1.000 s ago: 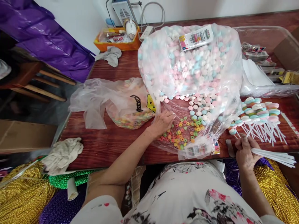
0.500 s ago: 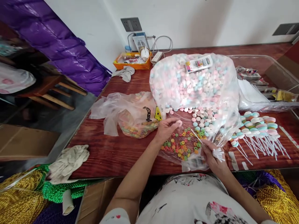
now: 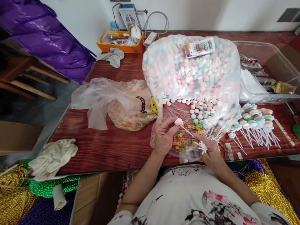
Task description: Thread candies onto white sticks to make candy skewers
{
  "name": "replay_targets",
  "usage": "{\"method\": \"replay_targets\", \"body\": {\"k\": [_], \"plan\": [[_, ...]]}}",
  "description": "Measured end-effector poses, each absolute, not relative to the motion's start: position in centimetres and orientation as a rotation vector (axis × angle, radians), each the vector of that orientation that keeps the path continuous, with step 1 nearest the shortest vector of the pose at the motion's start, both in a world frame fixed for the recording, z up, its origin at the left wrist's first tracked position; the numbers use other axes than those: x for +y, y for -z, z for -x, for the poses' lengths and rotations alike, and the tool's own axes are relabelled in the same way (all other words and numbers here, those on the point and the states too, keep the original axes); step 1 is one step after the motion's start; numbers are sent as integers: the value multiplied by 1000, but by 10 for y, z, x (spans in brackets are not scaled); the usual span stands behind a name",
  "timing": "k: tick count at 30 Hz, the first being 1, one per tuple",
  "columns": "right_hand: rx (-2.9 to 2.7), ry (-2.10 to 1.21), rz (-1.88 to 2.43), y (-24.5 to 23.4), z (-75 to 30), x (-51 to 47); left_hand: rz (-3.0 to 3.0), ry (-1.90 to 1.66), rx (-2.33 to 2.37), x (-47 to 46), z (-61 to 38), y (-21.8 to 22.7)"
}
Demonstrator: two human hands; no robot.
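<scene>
Between the thumb and fingers of my left hand (image 3: 164, 137) is a pale pink marshmallow disc (image 3: 178, 122). My right hand (image 3: 209, 148) grips a thin white lollipop stick (image 3: 187, 130), whose tip meets the marshmallow, along with a bundle of white sticks (image 3: 201, 147) pointing out of the palm. Under and between the hands lie colourful ring-shaped candies (image 3: 181, 140) on clear plastic. Loose pastel marshmallows (image 3: 201, 109) spill from a big clear bag (image 3: 192, 75) behind them. Finished-looking candy skewers (image 3: 255, 120) on white sticks are piled to the right.
A tied bag of ring candies (image 3: 131, 115) sits left of my hands. A crumpled cloth (image 3: 55, 156) hangs at the table's front left. An orange tray (image 3: 120, 47) stands at the back, and a clear plastic bin (image 3: 276, 47) at the right holds packets.
My hands have come together; the stick's tip now meets the marshmallow, which was apart from it before. The view has shifted, so the table appears higher and further left.
</scene>
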State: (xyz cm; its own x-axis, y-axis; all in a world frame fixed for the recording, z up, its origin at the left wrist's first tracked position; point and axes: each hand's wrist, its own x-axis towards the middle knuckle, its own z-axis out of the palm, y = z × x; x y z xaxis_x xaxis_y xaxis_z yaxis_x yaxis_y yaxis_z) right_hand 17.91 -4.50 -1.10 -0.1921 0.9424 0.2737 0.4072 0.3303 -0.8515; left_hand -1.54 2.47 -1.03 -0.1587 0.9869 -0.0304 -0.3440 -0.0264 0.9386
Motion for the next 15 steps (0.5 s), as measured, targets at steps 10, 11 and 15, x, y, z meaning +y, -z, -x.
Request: {"method": "replay_targets", "body": {"k": [10,11,15], "plan": [[-1704,-987,1183,6,-166,-52,-1706,-1617,1174,17,24,10],[-1679,-1024,1179,7,-165,-52,-1750,-1621,1157,19,26,8],[-1548,-1100,1175,9,-175,-41,-1823,-1456,1002,35,39,-5]]}}
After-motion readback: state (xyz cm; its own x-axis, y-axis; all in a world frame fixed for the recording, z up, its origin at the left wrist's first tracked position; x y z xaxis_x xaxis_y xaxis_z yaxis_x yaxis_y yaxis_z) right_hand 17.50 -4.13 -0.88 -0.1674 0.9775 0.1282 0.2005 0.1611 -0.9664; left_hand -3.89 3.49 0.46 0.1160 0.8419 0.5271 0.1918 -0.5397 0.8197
